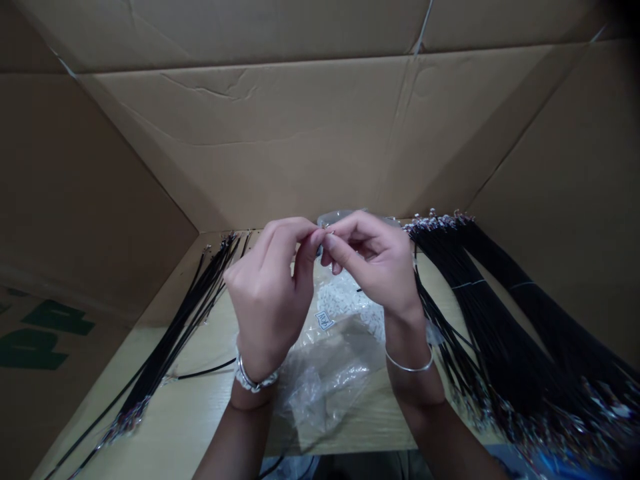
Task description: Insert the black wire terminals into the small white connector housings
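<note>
My left hand [267, 293] and my right hand [370, 263] meet in the middle, their fingertips pinching a tiny metal piece [326, 229], too small to identify exactly. Below my hands lies a clear plastic bag [325, 393] holding many small white parts [345, 303], with a small white label [325, 320] on it. A bundle of black wires [185, 327] with metal-tipped ends lies to my left. A larger mass of black wires [490, 320] lies to my right, near my right wrist.
A light wooden tabletop [200, 413] carries everything, and tall brown cardboard panels [250, 133] surround it on three sides. A clear container [335, 217] stands partly hidden behind my hands. Each wrist wears a bracelet.
</note>
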The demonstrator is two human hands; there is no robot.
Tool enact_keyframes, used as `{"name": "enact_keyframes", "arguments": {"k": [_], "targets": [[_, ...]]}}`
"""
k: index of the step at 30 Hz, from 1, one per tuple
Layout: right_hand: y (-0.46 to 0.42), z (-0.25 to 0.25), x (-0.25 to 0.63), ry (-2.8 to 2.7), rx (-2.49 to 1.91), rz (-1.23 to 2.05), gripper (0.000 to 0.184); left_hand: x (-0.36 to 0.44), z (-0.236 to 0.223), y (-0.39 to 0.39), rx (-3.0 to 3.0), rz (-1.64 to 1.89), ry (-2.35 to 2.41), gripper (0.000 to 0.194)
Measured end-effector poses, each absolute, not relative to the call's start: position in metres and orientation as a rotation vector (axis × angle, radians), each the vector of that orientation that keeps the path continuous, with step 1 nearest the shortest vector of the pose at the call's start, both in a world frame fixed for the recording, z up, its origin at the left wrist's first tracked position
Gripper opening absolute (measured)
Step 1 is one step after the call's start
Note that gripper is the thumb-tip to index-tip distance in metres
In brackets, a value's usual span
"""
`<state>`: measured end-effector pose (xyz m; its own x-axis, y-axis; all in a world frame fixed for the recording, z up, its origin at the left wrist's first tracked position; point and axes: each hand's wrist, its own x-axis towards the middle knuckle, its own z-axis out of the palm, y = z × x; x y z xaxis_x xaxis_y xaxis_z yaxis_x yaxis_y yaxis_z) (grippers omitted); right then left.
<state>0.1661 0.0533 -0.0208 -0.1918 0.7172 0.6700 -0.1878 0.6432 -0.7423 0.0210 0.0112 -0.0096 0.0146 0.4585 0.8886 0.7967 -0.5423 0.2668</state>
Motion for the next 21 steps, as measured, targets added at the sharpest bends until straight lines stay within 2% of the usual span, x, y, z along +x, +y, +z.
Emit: {"name": "enact_keyframes", "arguments": {"k": [6,13,18,21], "targets": [[0.056,-0.017,0.164,-1.442,-0.471,1.012,0.021,0.024,-0.008,0.013,-1.997,-1.673,-1.307,0.007],[0.064,-0.019,0.164,-1.442,-0.382,1.090,0.017,0.026,-0.008,0.016,-2.014,-2.010,-1.433,0.008],[0.071,-0.023,0.163,-1.454,-0.290,1.134,0.010,0.029,-0.008,0.014,-2.023,-2.074,-1.474,0.006],[0.075,-0.025,0.163,-1.464,-0.260,1.146,0.011,0.031,-0.007,0.012,-2.029,-2.117,-1.470,0.015]]}}
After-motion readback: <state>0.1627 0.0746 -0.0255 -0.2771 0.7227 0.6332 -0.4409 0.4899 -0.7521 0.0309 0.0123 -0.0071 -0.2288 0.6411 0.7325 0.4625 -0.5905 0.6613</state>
